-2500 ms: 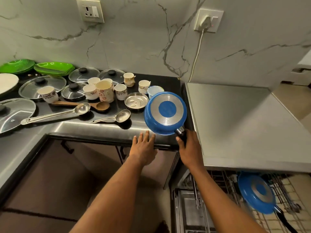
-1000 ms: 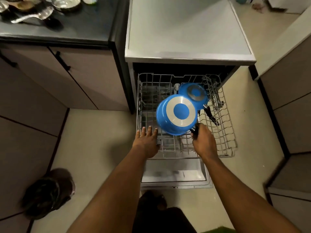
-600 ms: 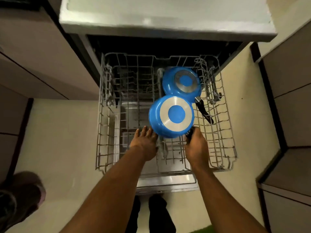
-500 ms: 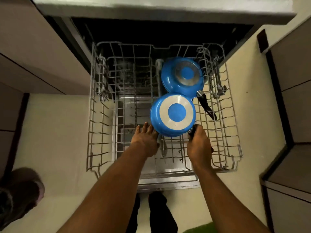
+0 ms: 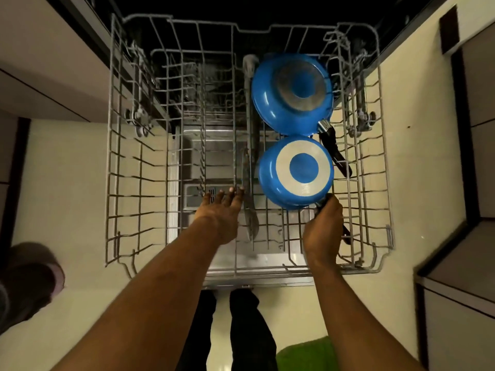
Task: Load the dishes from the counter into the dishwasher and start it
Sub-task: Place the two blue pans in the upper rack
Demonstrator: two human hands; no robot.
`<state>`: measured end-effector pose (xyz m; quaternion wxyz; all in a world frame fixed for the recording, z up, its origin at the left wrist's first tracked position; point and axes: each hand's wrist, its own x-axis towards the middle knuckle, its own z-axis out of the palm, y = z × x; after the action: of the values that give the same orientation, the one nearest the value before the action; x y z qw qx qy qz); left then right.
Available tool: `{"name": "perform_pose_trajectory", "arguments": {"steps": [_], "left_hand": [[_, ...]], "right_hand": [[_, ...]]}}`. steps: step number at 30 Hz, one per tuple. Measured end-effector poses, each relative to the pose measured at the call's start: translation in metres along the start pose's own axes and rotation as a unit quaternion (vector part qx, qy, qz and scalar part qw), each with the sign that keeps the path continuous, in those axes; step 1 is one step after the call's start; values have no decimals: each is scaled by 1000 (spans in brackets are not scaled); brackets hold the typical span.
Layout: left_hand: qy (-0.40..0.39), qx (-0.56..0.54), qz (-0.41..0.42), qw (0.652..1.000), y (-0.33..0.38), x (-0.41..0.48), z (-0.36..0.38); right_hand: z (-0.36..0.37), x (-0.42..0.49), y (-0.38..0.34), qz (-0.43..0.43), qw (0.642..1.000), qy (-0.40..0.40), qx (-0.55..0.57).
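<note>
A blue pan (image 5: 296, 172) with a silver ring on its base hangs upside down over the right half of the pulled-out wire rack (image 5: 115, 167). My right hand (image 5: 322, 231) grips its black handle from below. A second, larger blue pan (image 5: 292, 93) lies upside down further back in the rack, its black handle (image 5: 336, 151) pointing toward me on the right. The two pans nearly touch. My left hand (image 5: 221, 212) hovers with straight fingers over the rack's middle, holding nothing.
The dishwasher's dark interior (image 5: 241, 9) opens behind the rack, and its lowered door (image 5: 241, 266) shows beneath the wires. Cabinet fronts stand on the left (image 5: 40, 76) and right (image 5: 479, 103). A dark object (image 5: 29, 277) sits on the floor at left. My legs (image 5: 230, 330) stand below the door.
The held pan went from the counter down to the rack and now sits lower, just in front of the larger pan. Both hands moved with it; the view tilted down.
</note>
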<state>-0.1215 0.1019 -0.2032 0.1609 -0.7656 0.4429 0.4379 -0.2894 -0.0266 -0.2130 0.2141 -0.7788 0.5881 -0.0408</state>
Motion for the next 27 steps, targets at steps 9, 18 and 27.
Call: {"name": "perform_pose_trajectory", "arguments": {"steps": [9, 18, 27], "left_hand": [[-3, -8, -2, 1000, 1, 1, 1], [0, -29, -4, 1000, 2, -3, -3], [7, -18, -6, 1000, 5, -7, -6]], "right_hand": [[4, -2, 2, 40, 999, 10, 6], [7, -1, 10, 29, 999, -13, 34], [6, -6, -1, 70, 997, -33, -23]]}}
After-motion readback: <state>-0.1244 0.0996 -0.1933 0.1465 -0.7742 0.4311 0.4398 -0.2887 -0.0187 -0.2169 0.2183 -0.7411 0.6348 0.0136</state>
